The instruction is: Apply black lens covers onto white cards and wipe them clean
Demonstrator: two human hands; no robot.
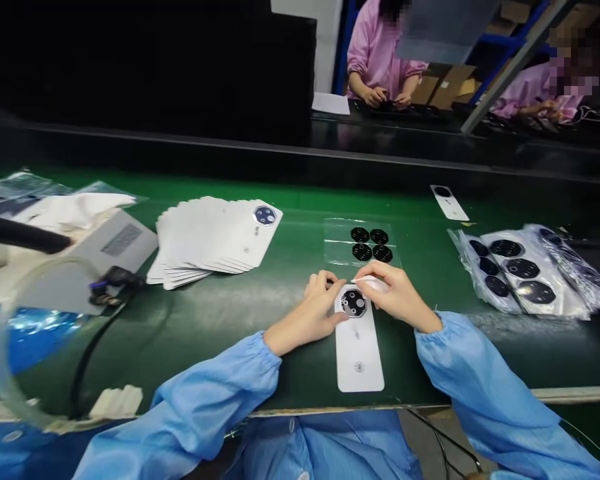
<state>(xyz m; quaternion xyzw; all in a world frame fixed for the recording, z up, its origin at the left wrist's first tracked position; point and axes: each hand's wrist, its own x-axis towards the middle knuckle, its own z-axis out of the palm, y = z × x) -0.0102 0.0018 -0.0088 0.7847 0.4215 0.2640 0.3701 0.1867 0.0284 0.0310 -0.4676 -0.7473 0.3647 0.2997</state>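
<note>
Crinkled clear bags (566,295) at frame right hold black discs (523,269), while centrally the right hand (395,293) pinches a white object (377,285) at a smooth panel (359,347), grip of the left hand (310,315) unclear.

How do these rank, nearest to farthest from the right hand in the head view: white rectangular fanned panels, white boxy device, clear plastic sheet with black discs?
1. Clear plastic sheet, beyond the right hand
2. Fanned white panels, left
3. White boxy device, farther left
</note>
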